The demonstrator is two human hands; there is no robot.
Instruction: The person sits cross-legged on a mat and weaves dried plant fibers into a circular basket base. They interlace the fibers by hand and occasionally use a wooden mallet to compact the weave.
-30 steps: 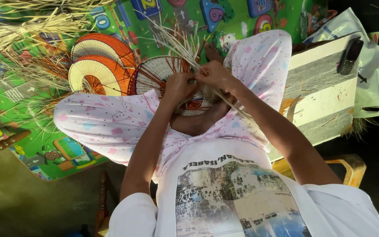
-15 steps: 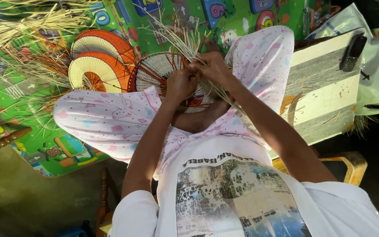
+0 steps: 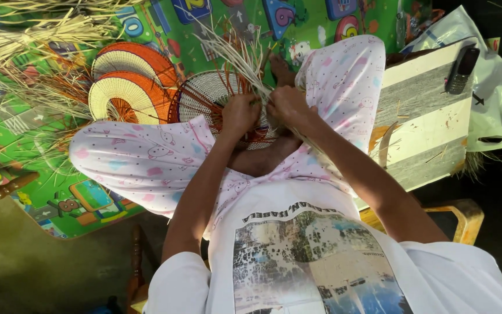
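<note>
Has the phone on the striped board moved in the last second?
No. The phone lies at the same spot near the far corner of the striped board, beside the plastic bag.

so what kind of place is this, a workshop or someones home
Probably a home floor used for weaving: a bright play mat, finished woven fans and loose straw lie around the half-made woven piece both hands work on.
</note>
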